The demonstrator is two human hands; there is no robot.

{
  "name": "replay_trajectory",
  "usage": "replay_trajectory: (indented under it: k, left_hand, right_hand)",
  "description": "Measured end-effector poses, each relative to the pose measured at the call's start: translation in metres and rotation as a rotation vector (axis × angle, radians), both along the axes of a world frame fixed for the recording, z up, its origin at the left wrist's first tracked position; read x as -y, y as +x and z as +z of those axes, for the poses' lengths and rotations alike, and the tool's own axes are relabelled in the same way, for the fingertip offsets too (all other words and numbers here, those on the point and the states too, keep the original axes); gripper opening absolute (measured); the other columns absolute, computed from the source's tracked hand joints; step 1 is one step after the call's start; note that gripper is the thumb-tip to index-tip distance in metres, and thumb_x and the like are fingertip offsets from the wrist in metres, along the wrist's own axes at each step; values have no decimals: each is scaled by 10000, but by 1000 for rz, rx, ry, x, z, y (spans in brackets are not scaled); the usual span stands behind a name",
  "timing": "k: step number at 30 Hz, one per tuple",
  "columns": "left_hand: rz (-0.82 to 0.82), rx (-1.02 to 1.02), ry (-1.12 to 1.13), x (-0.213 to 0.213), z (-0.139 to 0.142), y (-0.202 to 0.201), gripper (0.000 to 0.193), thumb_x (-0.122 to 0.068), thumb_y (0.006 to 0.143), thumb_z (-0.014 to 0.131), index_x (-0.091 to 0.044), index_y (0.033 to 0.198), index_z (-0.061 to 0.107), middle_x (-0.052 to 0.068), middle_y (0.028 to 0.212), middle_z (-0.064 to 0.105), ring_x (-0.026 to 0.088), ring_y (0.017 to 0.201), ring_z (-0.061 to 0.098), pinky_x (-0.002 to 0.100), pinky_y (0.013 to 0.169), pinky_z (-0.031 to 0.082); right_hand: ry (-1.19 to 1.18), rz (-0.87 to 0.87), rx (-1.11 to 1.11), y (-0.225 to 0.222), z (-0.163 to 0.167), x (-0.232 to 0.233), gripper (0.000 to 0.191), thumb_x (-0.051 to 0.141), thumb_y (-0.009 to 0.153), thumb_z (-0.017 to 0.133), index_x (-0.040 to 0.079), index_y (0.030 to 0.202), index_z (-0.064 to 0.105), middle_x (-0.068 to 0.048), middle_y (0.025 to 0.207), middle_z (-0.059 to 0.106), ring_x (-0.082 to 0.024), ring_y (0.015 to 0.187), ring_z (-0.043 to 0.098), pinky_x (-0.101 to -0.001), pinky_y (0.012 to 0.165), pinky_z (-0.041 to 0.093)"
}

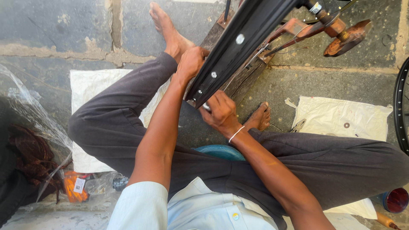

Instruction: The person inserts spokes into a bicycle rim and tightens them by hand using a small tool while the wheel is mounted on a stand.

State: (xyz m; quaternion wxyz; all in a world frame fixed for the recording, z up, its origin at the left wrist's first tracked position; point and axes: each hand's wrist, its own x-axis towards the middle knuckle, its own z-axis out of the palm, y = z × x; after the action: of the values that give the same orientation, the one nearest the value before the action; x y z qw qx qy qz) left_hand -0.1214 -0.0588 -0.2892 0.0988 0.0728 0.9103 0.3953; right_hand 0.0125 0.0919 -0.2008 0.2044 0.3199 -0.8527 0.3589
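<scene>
A black bicycle wheel rim [238, 47] runs diagonally from the top right down toward my lap, mounted on a rusty red stand [336, 32]. My left hand [191, 63] grips the rim's left edge. My right hand [219, 113] is closed at the rim's lower end, pinching a small metal piece against it; what it is stays unclear. Thin spokes [255, 57] run from the rim toward the stand's axle. I sit on a blue stool [219, 152] with my legs spread and bare feet on the stone floor.
White sacks lie on the floor at left [91, 87] and right [341, 119], the right one with small metal parts. Clear plastic and brown cord [30, 149] sit at left, an orange packet [76, 186] below. Another black rim [400, 106] shows at the right edge.
</scene>
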Motion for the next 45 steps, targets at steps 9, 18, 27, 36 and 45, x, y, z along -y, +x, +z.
replay_trajectory:
  k: [9, 18, 27, 36, 45]
  left_hand:
    - [408, -193, 351, 9, -19, -30, 687, -569, 910, 533, -19, 1228, 270, 238, 1269, 241, 395, 1210, 289, 503, 1005, 280]
    - [483, -412, 783, 10, -42, -55, 1346, -833, 857, 580, -51, 1580, -243, 198, 1677, -213, 340, 1569, -127, 502, 1298, 9]
    - [408, -514, 332, 14, -40, -47, 1637, -927, 652, 744, -67, 1596, -280, 240, 1702, -236, 373, 1580, -196, 518, 1324, -92]
    - [256, -433, 162, 5, -39, -6, 1400, -817, 755, 708, -20, 1548, -127, 238, 1599, -62, 354, 1487, -50, 498, 1245, 15]
    - [144, -312, 125, 3, -50, 17, 1155, -725, 841, 658, 0, 1494, 39, 214, 1495, 95, 312, 1376, 89, 456, 1167, 117]
  right_hand:
    - [-464, -62, 175, 40, 117, 6, 380, 66, 958, 828, 34, 843, 467, -176, 1046, 727, -176, 794, 737, -270, 638, 578]
    - [-422, -50, 145, 30, 138, 10, 360, 68, 927, 828, 33, 831, 482, -183, 1017, 711, -220, 809, 707, -311, 681, 562]
    - [-385, -86, 152, 28, 129, 16, 348, 28, 877, 841, 26, 808, 500, -183, 977, 708, -250, 792, 713, -321, 664, 561]
    - [-286, -62, 60, 38, 94, 10, 300, -10, 898, 811, 7, 844, 517, -193, 1007, 694, -292, 819, 721, -357, 701, 582]
    - [-11, -128, 76, 13, -15, -6, 271, 55, 800, 804, 1, 869, 548, -234, 1046, 683, -377, 1037, 713, -434, 944, 590]
